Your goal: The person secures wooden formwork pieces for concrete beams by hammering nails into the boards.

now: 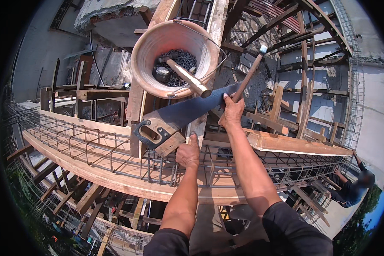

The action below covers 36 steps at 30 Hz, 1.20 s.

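Note:
My right hand point(233, 111) is closed round a slim wooden stick point(252, 70) with a pale bluish tip, which slants up to the right. Its thumb lies at the far end of a handsaw point(196, 109). The saw rests across the boards below the bucket, its black handle point(150, 134) to the left over a piece of wood. Right of that handle, my left hand point(187, 151) is curled with its thumb up; what its fingers grip is hidden. A bucket point(143, 55) holds many nails point(181, 59), a round gauge-like object point(161, 73) and a tool with a wooden handle point(187, 77).
A long curved wooden form point(89, 168) with a rebar cage point(111, 149) crosses below my hands. Timber props and open drops lie on both sides. At far right, another person point(356, 185) is by the rebar. A broken concrete slab point(111, 25) stands at upper left.

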{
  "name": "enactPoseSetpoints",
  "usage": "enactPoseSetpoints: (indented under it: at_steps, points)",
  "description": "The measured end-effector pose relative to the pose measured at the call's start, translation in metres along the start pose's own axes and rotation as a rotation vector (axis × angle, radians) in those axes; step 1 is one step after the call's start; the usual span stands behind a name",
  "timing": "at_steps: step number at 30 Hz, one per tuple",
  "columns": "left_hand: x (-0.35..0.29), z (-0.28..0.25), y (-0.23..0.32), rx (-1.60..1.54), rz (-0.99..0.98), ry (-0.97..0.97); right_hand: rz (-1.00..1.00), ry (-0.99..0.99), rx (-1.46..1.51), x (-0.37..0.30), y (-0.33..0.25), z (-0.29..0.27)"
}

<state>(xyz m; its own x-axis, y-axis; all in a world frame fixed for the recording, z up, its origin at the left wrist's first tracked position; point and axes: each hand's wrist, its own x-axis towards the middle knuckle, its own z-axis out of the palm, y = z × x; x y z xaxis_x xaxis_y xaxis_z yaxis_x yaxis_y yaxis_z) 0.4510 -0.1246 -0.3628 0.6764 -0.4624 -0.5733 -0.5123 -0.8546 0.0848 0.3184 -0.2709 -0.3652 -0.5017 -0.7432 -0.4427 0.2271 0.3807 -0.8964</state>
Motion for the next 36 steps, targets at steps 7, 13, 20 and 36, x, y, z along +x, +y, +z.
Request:
enactPoseSetpoints:
  at_steps: [7, 13, 20, 36]
  points:
    - [0.000, 0.006, 0.004, 0.030, 0.000, -0.142, 0.200, 0.008, 0.389, -0.023, -0.047, -0.020]
    - [0.015, 0.042, -0.026, 0.012, 0.017, -0.156, 0.329, -0.014, 0.530, -0.062, -0.092, -0.047]
    - [0.009, 0.016, -0.009, -0.012, -0.001, -0.152, 0.229, -0.094, 0.581, -0.063, -0.179, -0.052]
    - [-0.002, -0.002, 0.006, -0.007, -0.015, -0.058, 0.084, 0.179, 0.792, 0.197, -0.181, 0.166]
